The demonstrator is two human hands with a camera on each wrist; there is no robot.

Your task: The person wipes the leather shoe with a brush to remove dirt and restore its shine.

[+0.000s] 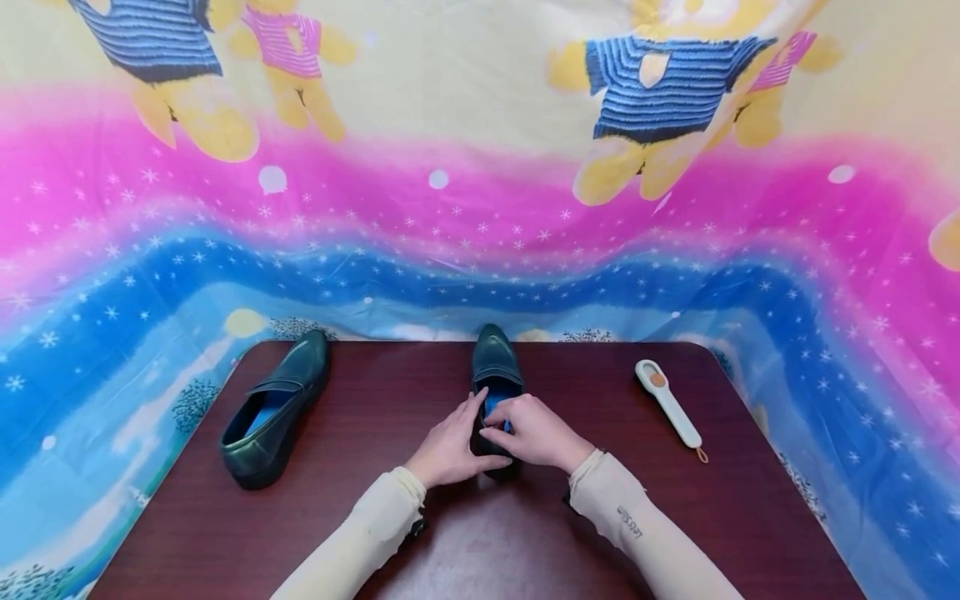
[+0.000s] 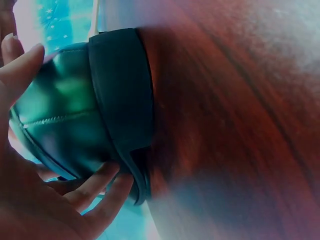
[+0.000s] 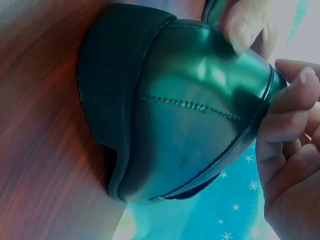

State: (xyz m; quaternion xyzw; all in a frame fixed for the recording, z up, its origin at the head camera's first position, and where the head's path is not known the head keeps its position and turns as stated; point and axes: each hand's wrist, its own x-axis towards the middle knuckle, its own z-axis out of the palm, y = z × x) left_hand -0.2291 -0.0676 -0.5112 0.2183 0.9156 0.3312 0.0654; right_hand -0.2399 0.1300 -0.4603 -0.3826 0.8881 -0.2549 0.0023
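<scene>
A dark green loafer (image 1: 497, 354) stands at the middle of the table, its toe towards the back edge and a blue insole (image 1: 495, 400) inside. My left hand (image 1: 452, 442) holds its left side, fingers along the upper and thumb by the heel. In the left wrist view those fingers (image 2: 95, 185) press the side near the sole. Over the opening, my right hand (image 1: 536, 429) has bent fingers, with thumb and forefinger close together. The right wrist view puts its fingers (image 3: 285, 120) at the collar above the stitched heel (image 3: 195, 105); whatever lies between the tips is hidden.
A matching loafer (image 1: 277, 408) with a blue insole stands at the left of the brown table (image 1: 585, 533). Towards the right lies a pale handheld tool (image 1: 671, 408) with an orange loop. Patterned cloth (image 1: 450, 217) hangs behind and around the table.
</scene>
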